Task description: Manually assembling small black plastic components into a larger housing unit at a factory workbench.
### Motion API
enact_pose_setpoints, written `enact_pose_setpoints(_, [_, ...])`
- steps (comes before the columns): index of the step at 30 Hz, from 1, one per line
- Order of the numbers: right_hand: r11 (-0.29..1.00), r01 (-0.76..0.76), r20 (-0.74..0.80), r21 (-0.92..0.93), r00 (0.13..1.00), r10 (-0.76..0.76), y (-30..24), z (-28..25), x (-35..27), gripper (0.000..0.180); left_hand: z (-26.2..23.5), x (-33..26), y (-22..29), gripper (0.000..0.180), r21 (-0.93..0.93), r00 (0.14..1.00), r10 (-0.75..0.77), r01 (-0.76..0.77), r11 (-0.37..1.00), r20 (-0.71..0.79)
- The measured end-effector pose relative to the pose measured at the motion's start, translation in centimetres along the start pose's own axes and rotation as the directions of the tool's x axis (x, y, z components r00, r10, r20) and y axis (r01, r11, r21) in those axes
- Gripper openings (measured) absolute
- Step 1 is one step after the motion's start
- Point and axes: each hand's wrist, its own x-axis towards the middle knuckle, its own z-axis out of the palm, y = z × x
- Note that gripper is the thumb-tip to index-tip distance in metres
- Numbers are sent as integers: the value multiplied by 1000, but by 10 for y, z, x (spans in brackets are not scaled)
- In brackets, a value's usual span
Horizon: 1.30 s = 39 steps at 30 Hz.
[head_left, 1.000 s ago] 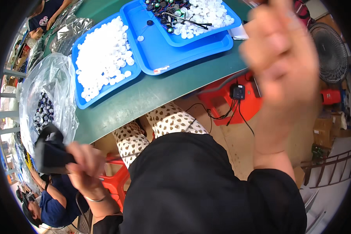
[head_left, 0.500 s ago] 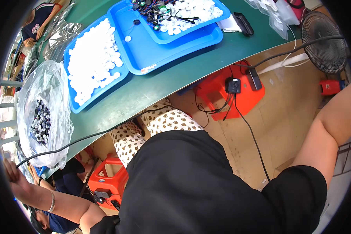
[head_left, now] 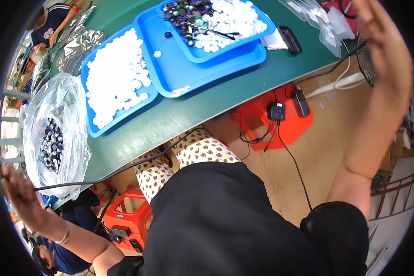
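My left hand (head_left: 26, 198) is raised at the far left rim, beside the clear plastic bag (head_left: 76, 152). Its fingers are stretched out and slightly apart. A black cable (head_left: 110, 176) runs up to that hand; whether the hand touches it I cannot tell. At the upper right, my right hand (head_left: 390, 50) is lifted in front of the fan (head_left: 366, 64), somewhat blurred, with fingers extended. Another stretch of black cable (head_left: 332, 69) meets its edge, contact unclear. Inside the bag lie many small dark and silvery round parts (head_left: 52, 145).
On the green table (head_left: 193, 110) are a blue tray of white round pieces (head_left: 117, 76) and stacked blue trays (head_left: 170, 83) holding white pieces and dark wired parts. Red stools (head_left: 290, 126) with small black devices stand below. Other people sit at left.
My right hand has come into view, rising at the upper right across the fan. My left hand has moved slightly up and its fingers have spread. The whole view has shifted a little.
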Motion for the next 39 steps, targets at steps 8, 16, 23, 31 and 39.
enact_pose_setpoints(8, [898, -352, 125, 263, 936, 330, 79, 103, -27, 22, 135, -55, -126, 57, 33, 868, -493, 492, 870, 61])
enact_pose_setpoints(16, [959, -275, 376, 63, 897, 233, 100, 202, -30, 22, 168, -64, -164, 52, 75, 801, -591, 586, 807, 97])
enact_pose_setpoints(23, [787, 45, 294, -615, 940, 176, 98, 230, -26, 29, 172, -73, -191, 46, 116, 795, -580, 568, 815, 178])
enact_pose_setpoints(31, [833, 372, 347, -410, 908, -234, 43, 235, -36, 32, 164, -83, -212, 48, 50, 759, -635, 635, 771, 145])
enact_pose_setpoints(39, [882, -409, 796, 234, 601, 68, 30, 265, -47, 55, 168, -83, -207, 37, 203, 735, -575, 540, 817, 359])
